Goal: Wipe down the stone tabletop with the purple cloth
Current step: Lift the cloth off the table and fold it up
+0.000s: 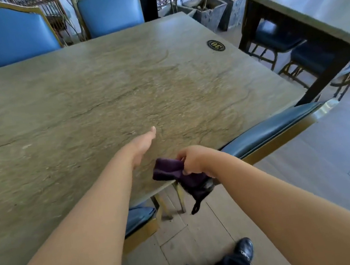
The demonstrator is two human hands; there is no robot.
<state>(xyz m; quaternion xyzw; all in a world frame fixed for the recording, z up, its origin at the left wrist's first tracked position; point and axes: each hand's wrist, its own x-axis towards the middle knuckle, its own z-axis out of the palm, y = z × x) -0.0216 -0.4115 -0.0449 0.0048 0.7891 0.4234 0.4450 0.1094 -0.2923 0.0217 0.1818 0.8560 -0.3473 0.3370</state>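
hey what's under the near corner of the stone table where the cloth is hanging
Under the stone tabletop corner, below the purple cloth gripped by the right hand, stand brass chair legs on wooden floor, plus a blue seat. The slab covers everything farther under.

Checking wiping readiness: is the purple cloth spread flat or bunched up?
Bunched. The purple cloth is gripped in the right hand at the stone tabletop edge, part dangling below.

Stone tabletop (76, 96) bare w/ free sweep, number disc (215, 45) far corner, blue chairs (109, 9) round edges
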